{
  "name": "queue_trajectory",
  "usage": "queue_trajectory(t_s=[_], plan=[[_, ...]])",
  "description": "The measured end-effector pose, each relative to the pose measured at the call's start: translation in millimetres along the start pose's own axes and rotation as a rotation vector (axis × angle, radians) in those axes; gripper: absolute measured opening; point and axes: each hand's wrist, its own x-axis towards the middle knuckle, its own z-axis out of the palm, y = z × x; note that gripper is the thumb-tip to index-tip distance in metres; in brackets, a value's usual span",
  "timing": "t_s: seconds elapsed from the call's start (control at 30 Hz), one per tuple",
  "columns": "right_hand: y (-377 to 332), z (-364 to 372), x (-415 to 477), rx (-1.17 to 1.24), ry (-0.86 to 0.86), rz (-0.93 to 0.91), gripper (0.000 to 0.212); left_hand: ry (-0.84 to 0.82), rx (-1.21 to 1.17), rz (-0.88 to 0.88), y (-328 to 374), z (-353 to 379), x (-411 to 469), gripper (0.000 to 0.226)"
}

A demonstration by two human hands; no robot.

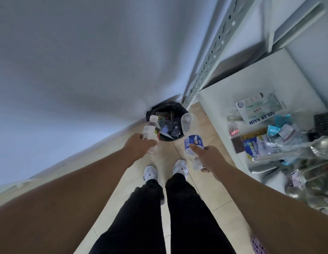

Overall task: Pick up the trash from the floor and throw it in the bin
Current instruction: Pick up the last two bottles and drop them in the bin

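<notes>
Your forearms reach out over your legs, each hand closed around an empty plastic bottle. Left hand (136, 143) grips the white-capped bottle (150, 132) by its lower body; right hand (208, 156) holds the blue-labelled bottle (191, 138) near its base. Both hover just short of the black-lined bin (152, 111) in the floor's corner by the wall. They look light, thin-walled, easily crushed, a little slick; hold at the label band. A cluttered white shelf (223, 99) stands at your right.

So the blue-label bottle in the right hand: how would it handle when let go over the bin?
The blue-label bottle looks clear and empty, so probably light. Thin plastic likely flexes under the right hand. Being round, it may roll if it misses the bin.
</notes>
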Motion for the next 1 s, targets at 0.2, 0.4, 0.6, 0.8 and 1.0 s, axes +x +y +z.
queue_trajectory(t_s=[0.2,0.4,0.6,0.8,1.0], plan=[[-7.0,6.4,86.5,-0.093,-0.022,-0.011,0.054,-0.003,-0.019,-0.064,-3.7,26.0,76.0,0.029],[2.8,29.5,161.6,-0.136,0.043,0.000,0.060,-0.007,0.005,-0.076,-10.7,50.3,144.1,0.035],[6.8,59.4,222.8,-0.149,0.104,-0.033,0.052,0.049,-0.026,-0.072,-12.6,71.5,211.7,0.047],[5.4,77.2,262.4,-0.108,0.177,-0.012,0.045,0.121,0.111,-0.034,-5.3,79.5,265.3,0.050],[0.1,86.1,279.9,0.038,0.163,-0.030,0.035,0.109,0.280,0.037,-7.1,80.9,286.9,0.039]])
